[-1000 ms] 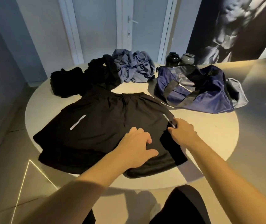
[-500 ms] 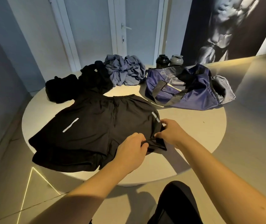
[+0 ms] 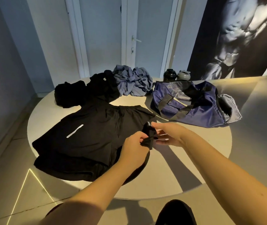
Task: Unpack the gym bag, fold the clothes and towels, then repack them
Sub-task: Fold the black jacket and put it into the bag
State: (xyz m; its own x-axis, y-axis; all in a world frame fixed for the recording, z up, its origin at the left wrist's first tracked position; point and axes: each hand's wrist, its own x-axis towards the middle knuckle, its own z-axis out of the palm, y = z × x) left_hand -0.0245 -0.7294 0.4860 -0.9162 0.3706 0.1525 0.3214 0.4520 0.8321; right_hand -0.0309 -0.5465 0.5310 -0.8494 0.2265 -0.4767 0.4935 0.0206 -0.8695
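Bag (image 3: pixel 194 109) looked unpacked. Shorts (image 3: pixel 89 135) flat on counter (image 3: pixel 202 159), left of bag, fold barely begun: L hand (image 3: pixel 134 147) grip pinched hem corner, R hand (image 3: pixel 170 135) grip spread, touching it. Blue pile (image 3: pixel 132 83), black pile (image 3: pixel 74 93) left of bag unfolded; repack pending.

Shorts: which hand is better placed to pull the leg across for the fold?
Left. The left hand pinches the bunched hem of the black shorts; the right hand is open beside it, fingers straight.
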